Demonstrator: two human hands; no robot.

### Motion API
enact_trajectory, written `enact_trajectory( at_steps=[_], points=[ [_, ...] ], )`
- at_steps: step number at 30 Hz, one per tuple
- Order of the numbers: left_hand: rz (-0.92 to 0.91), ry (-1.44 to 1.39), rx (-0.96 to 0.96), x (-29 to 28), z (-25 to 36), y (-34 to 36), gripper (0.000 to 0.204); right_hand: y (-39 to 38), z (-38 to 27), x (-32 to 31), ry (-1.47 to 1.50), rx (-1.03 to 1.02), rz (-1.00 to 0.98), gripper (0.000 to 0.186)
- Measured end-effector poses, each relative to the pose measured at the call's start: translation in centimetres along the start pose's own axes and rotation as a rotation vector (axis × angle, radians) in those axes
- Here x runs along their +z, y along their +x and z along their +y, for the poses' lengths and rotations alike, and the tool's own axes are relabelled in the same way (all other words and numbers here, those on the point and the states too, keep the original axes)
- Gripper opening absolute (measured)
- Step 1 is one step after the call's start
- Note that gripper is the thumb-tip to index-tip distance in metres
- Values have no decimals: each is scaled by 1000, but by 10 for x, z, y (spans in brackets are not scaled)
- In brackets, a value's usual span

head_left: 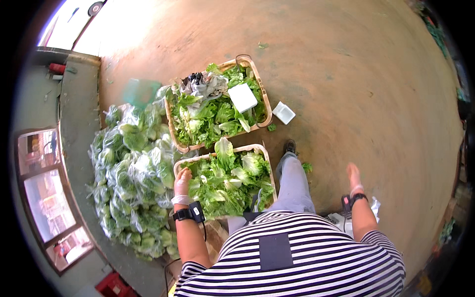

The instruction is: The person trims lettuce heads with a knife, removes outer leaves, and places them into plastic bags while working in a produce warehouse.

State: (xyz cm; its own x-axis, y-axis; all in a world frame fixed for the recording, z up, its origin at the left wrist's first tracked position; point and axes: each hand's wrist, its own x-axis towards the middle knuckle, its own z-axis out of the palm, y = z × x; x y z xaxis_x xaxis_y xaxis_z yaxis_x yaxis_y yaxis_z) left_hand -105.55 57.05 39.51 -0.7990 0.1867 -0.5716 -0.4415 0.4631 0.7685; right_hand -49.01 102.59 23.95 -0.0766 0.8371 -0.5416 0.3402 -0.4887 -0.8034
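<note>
At the left end of a near cream crate point(267, 173) full of loose green lettuce point(232, 175), my left hand point(182, 179) curls its fingers at the rim, in what looks like a thin clear glove. Out over the floor to the right, my right hand point(354, 178) hangs open and slightly blurred, its fingers stretched out. A farther crate point(264, 94) holds more leaves, crumpled grey plastic with dark bits point(203, 86) and a white block point(242, 98). A smaller white block point(283, 112) lies on the floor beside it.
Bagged leafy greens point(133, 183) form a large pile at the left, along a grey ledge point(74, 138) and windowed wall. A pale green translucent object point(141, 93) lies behind the pile. My foot point(289, 147) is on the brown floor point(376, 89). A red object point(109, 286) sits at lower left.
</note>
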Motion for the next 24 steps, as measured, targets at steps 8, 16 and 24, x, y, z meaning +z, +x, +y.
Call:
enact_trajectory(
  at_steps=[8,16,24],
  points=[
    [424,14,-344,-33,9,-89,29,64,-161,115,-294,63,-482,29],
    [600,-462,-861,-63,-144,-250,29,83,-125,120,-658,527,-706,32],
    [68,-411,-1127,-19,-114,-125,38,123,-169,143,-529,533,-436,31]
  ],
)
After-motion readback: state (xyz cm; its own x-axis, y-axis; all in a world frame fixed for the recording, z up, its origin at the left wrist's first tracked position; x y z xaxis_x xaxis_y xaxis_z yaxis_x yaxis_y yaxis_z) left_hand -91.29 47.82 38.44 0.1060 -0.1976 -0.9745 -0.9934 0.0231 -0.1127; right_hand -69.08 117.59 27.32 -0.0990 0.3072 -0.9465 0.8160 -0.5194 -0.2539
